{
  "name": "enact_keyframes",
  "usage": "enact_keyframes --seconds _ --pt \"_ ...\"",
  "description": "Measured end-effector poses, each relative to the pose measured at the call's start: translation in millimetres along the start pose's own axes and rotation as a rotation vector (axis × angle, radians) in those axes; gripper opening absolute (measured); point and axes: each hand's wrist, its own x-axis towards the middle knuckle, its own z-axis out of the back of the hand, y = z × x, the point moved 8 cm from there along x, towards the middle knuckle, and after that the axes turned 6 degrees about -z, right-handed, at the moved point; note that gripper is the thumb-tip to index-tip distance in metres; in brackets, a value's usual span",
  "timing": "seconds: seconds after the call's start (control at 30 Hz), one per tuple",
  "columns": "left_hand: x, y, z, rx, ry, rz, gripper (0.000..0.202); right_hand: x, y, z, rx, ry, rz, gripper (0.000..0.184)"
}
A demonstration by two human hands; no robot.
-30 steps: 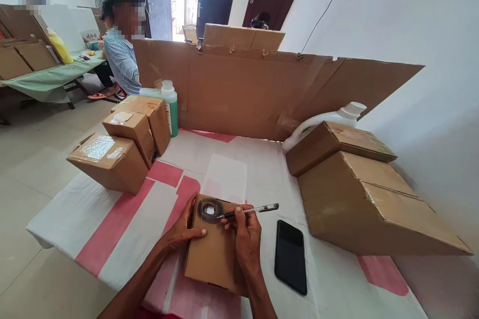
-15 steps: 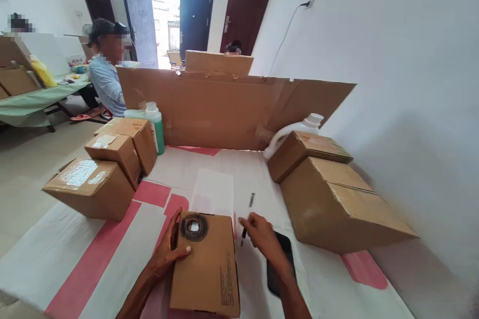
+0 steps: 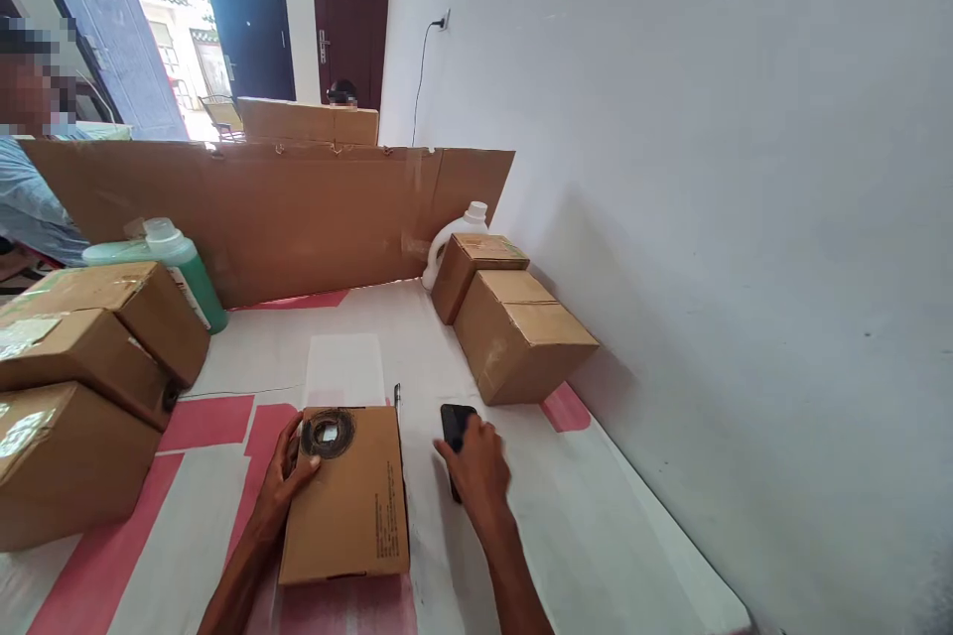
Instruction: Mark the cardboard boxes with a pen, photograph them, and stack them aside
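My left hand (image 3: 287, 471) grips the left side of a brown cardboard box (image 3: 346, 526), its thumb on the top face and its fingers down the side. Near the thumb, the top carries a dark scribbled ring (image 3: 344, 434) around a small whitish patch. A thin dark pen (image 3: 397, 398) lies by the box's far right corner, partly hidden. My right hand (image 3: 480, 466) is over a black phone (image 3: 454, 425) on the table, thumb and fingers spread across it. Whether those fingers touch the phone is unclear.
Cardboard boxes (image 3: 67, 456) and a green bottle (image 3: 186, 268) stand at left. More boxes (image 3: 521, 337) and a white jug (image 3: 451, 233) are at right by the wall. A cardboard panel (image 3: 313, 218) crosses the back. A person in a blue shirt (image 3: 34, 203) is beyond it.
My right hand has left the pen by the box and moved over the phone. My left hand keeps its hold on the box. The view has turned to the right.
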Motion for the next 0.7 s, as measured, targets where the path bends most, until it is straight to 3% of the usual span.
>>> enact_keyframes --seconds 0.07,0.17,0.5,0.7 --pt "-2 -1 0.3 -0.018 -0.034 -0.025 0.09 -6 -28 4 -0.037 -0.032 -0.086 0.051" --pt "-4 -3 0.1 -0.03 -0.04 -0.041 0.092 -8 -48 -3 -0.043 0.007 -0.114 0.057" --pt "-4 4 2.3 -0.149 0.004 -0.093 0.088 7 -54 -15 0.028 0.073 -0.143 0.08" --pt "-6 2 3.4 -0.176 0.01 -0.137 0.087 6 -50 -16 0.06 0.058 -0.147 0.084"
